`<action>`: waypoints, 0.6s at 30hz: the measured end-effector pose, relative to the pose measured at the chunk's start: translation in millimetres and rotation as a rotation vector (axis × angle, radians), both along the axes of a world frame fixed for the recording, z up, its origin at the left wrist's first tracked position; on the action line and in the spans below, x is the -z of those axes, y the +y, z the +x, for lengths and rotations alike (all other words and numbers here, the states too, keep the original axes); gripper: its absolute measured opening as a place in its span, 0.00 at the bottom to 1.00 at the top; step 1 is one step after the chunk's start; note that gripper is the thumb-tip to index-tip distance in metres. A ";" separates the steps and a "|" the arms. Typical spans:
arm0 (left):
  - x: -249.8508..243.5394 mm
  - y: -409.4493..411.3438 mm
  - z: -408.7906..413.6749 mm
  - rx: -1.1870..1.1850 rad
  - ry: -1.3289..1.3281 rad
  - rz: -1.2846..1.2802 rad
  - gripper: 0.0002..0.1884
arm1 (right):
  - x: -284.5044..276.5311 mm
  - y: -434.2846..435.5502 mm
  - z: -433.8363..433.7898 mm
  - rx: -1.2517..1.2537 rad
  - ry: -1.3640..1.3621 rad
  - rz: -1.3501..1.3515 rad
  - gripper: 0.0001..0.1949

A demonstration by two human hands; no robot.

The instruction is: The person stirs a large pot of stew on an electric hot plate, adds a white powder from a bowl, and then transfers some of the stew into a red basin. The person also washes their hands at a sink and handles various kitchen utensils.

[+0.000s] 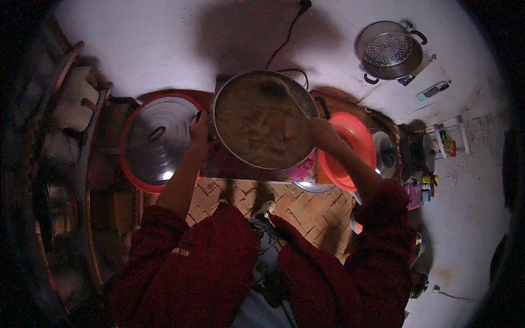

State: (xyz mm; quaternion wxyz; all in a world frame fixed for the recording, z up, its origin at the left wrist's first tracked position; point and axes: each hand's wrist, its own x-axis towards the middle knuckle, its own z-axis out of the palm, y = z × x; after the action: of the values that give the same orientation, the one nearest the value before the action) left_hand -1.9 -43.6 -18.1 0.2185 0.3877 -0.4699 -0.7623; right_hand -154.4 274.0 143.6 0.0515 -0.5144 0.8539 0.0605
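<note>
A large round pot (262, 131) stands straight before me, filled with brownish food in murky liquid. My left hand (199, 128) grips the black side handle (199, 115) at the pot's left. Over the right rim, my right hand (322, 132) holds the handle of a long cooking utensil (296, 100). Its far end dips into the food near the back of the pot, so I cannot tell whether it is a ladle or a spatula. The pot's other black handle (324, 107) sticks out just behind my right hand.
Left of the pot, a metal lid (154, 135) lies in a red-rimmed basin (130, 174). An orange plastic basin (348, 164) sits under my right forearm. A black power cord (283, 43) runs along the wall. A steamer pot (389, 49) is at the upper right. Brick floor (303, 209) shows below.
</note>
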 end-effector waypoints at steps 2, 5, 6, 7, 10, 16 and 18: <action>12.3 -7.8 2.0 0.025 -0.063 -0.105 0.18 | 11.7 -3.8 3.0 -0.024 0.066 -0.104 0.07; 18.5 -6.3 -6.2 0.012 0.022 -0.151 0.19 | 40.4 -2.6 -14.2 -0.007 -0.016 -0.098 0.08; 16.3 -3.1 -9.4 -0.042 -0.035 -0.196 0.20 | 40.1 -7.0 -15.4 -0.052 -0.016 -0.031 0.08; 14.1 1.5 -13.9 -0.095 -0.091 -0.240 0.20 | 39.9 -11.4 -16.2 -0.096 -0.015 0.037 0.08; 11.3 -1.0 -8.4 -0.089 -0.090 -0.139 0.21 | 15.4 -30.0 2.3 -0.034 -0.135 0.034 0.07; -3.1 5.1 -3.5 -0.049 -0.158 -0.159 0.22 | 3.4 -46.3 18.4 -0.128 -0.217 0.015 0.08; 1.4 2.5 -1.7 -0.072 -0.137 -0.190 0.22 | 7.6 -49.1 19.1 -0.175 -0.215 0.100 0.11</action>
State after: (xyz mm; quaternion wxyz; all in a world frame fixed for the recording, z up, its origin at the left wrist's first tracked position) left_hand -3.7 -41.1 -19.5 0.2490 0.4329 -0.5396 -0.6778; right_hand -135.3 224.9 136.0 0.1626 -0.5873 0.7912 0.0517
